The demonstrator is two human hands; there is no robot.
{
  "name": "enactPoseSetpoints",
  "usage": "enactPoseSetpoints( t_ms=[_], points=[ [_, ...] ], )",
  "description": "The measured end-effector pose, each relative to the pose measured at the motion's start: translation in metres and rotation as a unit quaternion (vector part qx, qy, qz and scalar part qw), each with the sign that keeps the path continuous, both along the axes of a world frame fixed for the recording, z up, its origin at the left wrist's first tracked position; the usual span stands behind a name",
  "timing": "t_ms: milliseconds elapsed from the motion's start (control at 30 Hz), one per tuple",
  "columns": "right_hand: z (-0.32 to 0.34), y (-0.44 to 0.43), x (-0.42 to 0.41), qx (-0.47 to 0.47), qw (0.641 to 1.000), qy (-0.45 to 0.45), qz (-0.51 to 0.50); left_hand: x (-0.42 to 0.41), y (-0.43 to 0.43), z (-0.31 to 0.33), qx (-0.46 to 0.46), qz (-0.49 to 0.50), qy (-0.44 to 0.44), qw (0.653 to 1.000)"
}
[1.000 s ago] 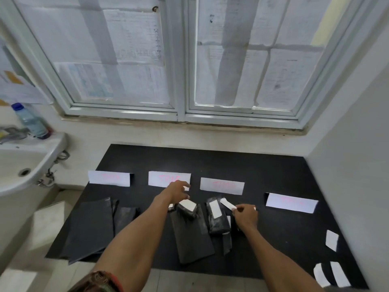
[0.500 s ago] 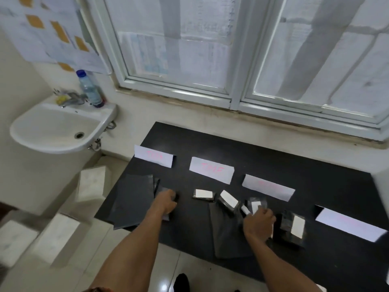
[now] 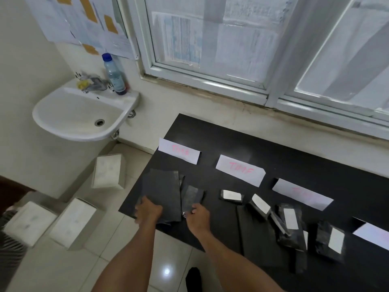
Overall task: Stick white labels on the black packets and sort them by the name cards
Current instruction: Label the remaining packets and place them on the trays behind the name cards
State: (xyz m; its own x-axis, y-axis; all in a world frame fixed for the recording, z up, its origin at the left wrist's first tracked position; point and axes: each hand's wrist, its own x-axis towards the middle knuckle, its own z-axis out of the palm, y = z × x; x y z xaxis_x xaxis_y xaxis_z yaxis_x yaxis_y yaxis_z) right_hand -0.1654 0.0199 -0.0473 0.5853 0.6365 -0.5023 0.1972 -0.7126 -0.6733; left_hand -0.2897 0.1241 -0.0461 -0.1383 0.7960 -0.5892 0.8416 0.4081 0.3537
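— Which packet is being handled?

— A small bare black packet (image 3: 192, 197), lying near the tabletop's (image 3: 231, 140) left front edge. The right hand (image 3: 197, 216) pinches its near end between thumb and fingers.

— And the other hand?

— The left hand (image 3: 148, 211) is curled round the near edge of a stack of flat black packets (image 3: 162, 192), just left of the small one and touching it.

— Where are the finished ones?

— To the right, four labelled packets: one (image 3: 231, 196) lying flat below the second name card (image 3: 240, 170), a tilted one (image 3: 260, 205) beside it, a third (image 3: 289, 220) below the third name card (image 3: 302, 193), and a fourth (image 3: 332, 241) near the fourth name card (image 3: 372, 234). The first name card (image 3: 179, 150) sits beyond the stack.

— Anything off the tabletop?

— A white sink (image 3: 82, 114) on the wall at left, with a blue-capped bottle (image 3: 114, 75) on its rim, and white boxes (image 3: 109, 171) on the tiled floor below.
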Motion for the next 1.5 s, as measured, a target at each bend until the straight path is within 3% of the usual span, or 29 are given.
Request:
enactPoseSetpoints(
  t_ms=[167,433,633,833,1000,1167,1333,1433,1500],
  points=[
    [0.002,0.013,-0.017,-0.050,0.999,-0.019,0.001,-0.011,0.004,-0.008,-0.015,0.029,-0.023,0.999],
    [-0.003,0.022,-0.007,-0.070,0.995,0.069,-0.016,-0.017,0.011,-0.003,-0.008,0.120,-0.085,0.989],
    [-0.003,0.021,0.007,-0.030,0.988,0.138,-0.055,-0.002,0.016,0.015,0.036,0.184,-0.251,0.950],
    [0.029,0.005,0.055,0.085,0.939,0.287,-0.166,0.040,0.020,0.038,0.014,0.140,-0.374,0.917],
    [0.058,-0.048,0.132,0.201,0.873,0.350,-0.276,0.140,-0.011,0.062,-0.045,0.030,-0.430,0.901],
    [0.080,-0.163,0.212,0.266,0.832,0.329,-0.359,0.260,-0.096,0.082,-0.155,-0.093,-0.447,0.876],
    [0.084,-0.286,0.260,0.273,0.826,0.284,-0.402,0.346,-0.207,0.089,-0.204,-0.166,-0.436,0.860],
    [0.072,-0.359,0.276,0.243,0.811,0.210,-0.488,0.379,-0.274,0.080,-0.233,-0.204,-0.434,0.846],
    [0.058,-0.399,0.277,0.184,0.805,0.110,-0.553,0.391,-0.306,0.079,-0.251,-0.212,-0.423,0.845]
  ],
)
